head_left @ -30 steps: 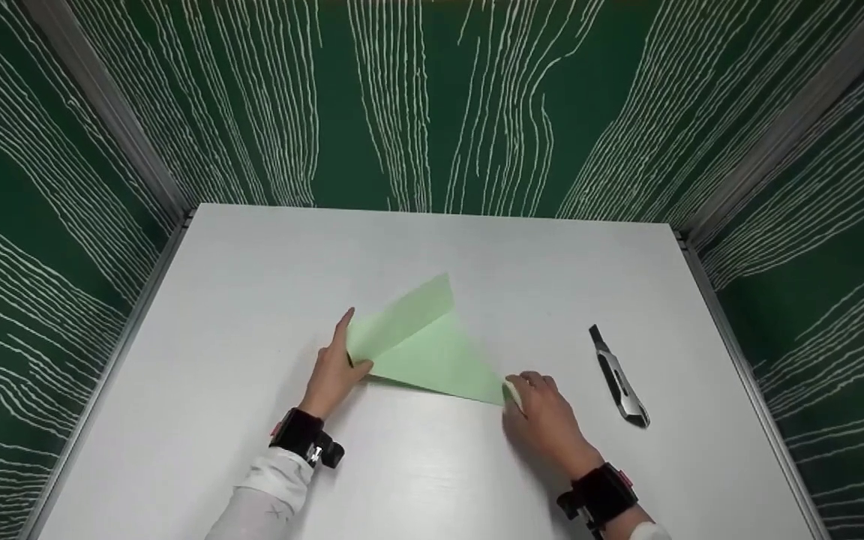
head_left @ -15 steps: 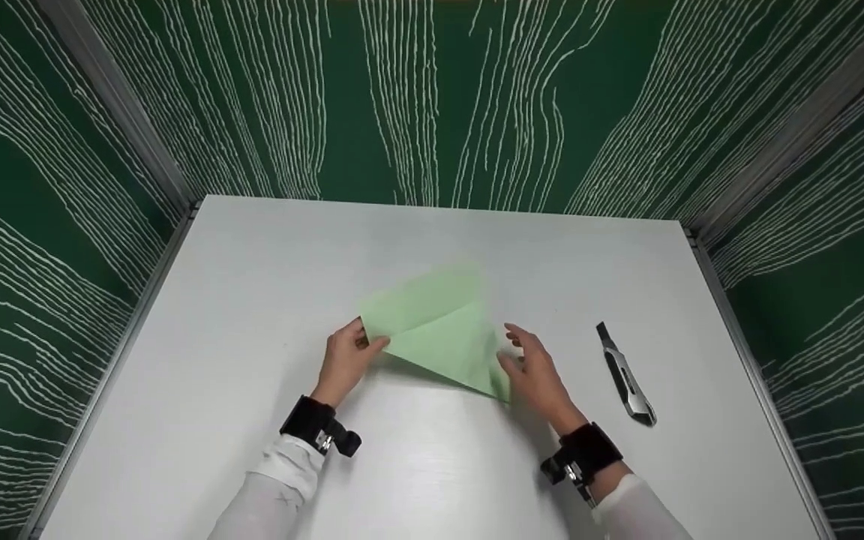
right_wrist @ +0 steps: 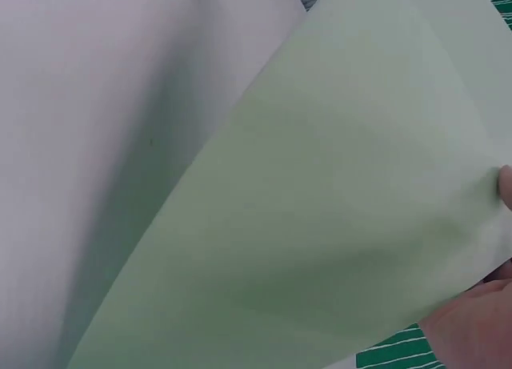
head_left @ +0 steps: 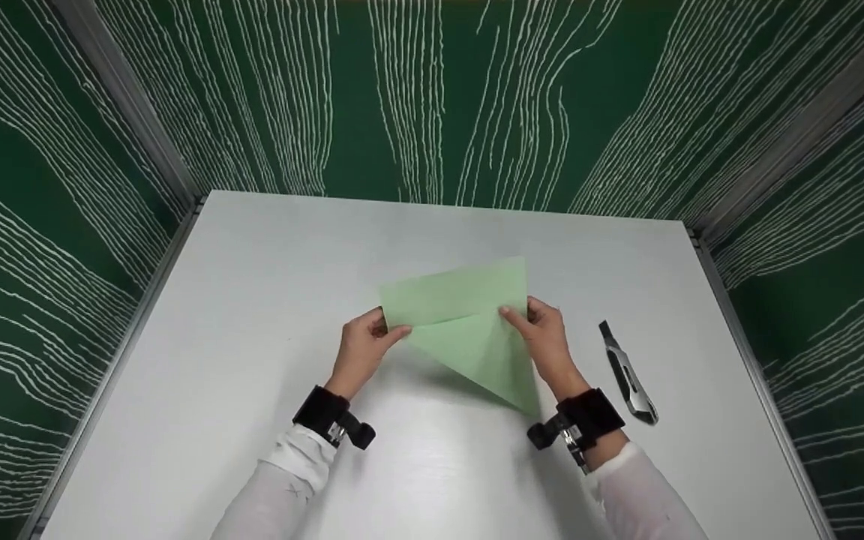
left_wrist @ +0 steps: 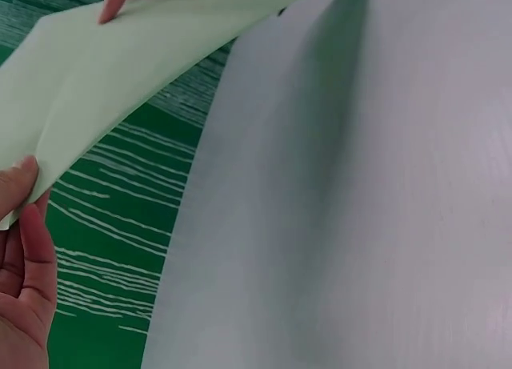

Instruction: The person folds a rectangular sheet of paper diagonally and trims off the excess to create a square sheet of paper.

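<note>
A light green sheet of paper (head_left: 469, 330) is held up off the white table, with a triangular flap folded over its lower part and its pointed corner hanging toward the front right. My left hand (head_left: 363, 341) pinches its left edge, thumb on the near face and fingers behind. At the right edge, my right hand (head_left: 544, 334) pinches the paper the same way. The left wrist view shows the left thumb (left_wrist: 19, 181) pressing at the fold. In the right wrist view the green flap (right_wrist: 304, 193) fills much of the picture, and only part of the right hand (right_wrist: 476, 325) shows.
A utility knife (head_left: 629, 375) lies on the white table (head_left: 289, 262) to the right of my right hand. Green walls with white wavy lines (head_left: 402, 97) stand behind and at both sides. Metal rails (head_left: 747, 337) run along the table's side edges.
My right hand has let go of the front right corner and moved up to grip the paper's right edge. Both hands have lifted and turned the paper, and the left has shifted rightward.
</note>
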A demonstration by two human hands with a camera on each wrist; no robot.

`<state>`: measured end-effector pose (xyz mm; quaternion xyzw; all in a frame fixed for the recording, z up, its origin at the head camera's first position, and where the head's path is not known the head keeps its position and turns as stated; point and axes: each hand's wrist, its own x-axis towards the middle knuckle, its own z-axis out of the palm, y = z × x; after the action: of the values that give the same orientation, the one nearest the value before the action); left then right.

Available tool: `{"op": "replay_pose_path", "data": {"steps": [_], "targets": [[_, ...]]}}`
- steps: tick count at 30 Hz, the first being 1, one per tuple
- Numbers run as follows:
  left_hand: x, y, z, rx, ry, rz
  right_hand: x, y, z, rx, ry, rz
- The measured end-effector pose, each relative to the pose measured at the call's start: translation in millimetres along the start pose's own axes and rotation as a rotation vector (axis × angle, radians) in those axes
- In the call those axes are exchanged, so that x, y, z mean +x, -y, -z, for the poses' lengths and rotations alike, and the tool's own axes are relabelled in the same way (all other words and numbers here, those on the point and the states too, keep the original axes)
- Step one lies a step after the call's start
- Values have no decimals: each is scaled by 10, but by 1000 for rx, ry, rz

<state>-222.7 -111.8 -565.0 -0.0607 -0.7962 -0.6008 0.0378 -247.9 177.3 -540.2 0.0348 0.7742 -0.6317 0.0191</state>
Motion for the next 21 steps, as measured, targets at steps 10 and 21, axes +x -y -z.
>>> {"op": "replay_pose_path", "data": {"steps": [10, 21], "targets": [[25, 10, 44, -93, 80, 74, -65, 19, 48, 43, -21, -12], [2, -32, 101, -75, 46, 66, -82, -16, 247, 36, 146, 27]]}}
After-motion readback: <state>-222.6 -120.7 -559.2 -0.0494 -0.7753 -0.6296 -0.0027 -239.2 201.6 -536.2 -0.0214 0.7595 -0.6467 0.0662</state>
